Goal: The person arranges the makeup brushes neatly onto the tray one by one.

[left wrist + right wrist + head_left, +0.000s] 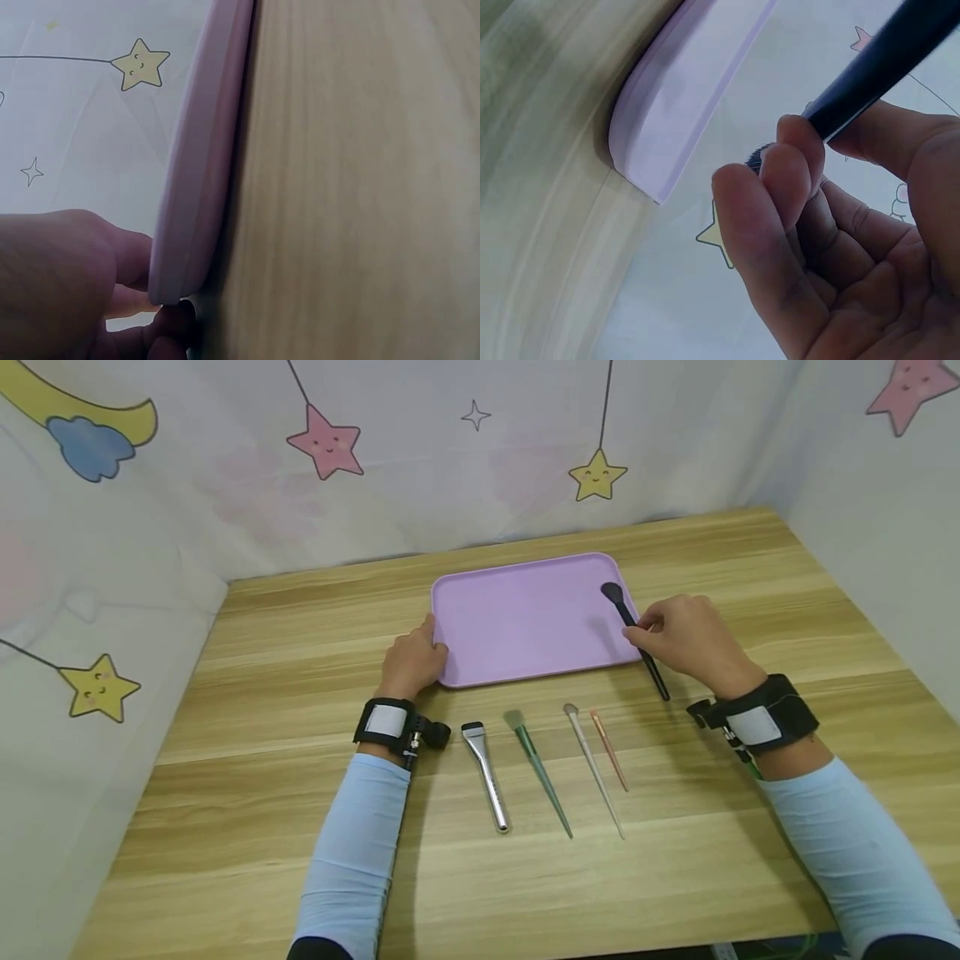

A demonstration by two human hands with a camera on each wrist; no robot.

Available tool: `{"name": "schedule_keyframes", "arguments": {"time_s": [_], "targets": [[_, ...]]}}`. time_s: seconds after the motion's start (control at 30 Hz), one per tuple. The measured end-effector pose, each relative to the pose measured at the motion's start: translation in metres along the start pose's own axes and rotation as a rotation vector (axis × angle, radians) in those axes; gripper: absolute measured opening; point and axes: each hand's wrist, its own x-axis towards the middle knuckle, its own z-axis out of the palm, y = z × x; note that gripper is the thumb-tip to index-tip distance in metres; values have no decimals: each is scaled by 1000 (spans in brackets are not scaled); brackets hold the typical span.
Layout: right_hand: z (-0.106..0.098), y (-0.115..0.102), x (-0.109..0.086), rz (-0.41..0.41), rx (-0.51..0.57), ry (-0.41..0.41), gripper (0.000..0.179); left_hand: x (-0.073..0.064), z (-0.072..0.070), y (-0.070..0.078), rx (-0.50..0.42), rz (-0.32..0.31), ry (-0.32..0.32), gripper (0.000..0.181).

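Lilac tray [525,618], black brush [650,664], silver brush [488,778], green brush [539,766]; short brush [609,750] perhaps copper-pink; table [262,735] streaked in yellowish-brown grain.

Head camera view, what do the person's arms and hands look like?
The left hand and right hand are ungloved. Each forearm wears a pale blue sleeve, with black fabric beyond it. Each wrist has a black strap with a whitish rectangular patch and a small black device on its inner side. Some green cable shows by the right strap.
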Motion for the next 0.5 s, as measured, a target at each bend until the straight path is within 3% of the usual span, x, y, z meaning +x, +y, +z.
{"name": "schedule_keyframes", "arguments": {"time_s": [0.5], "targets": [[3,1,20,5,-16,10,31,0,1,-2,1,-5,10,63]]}}
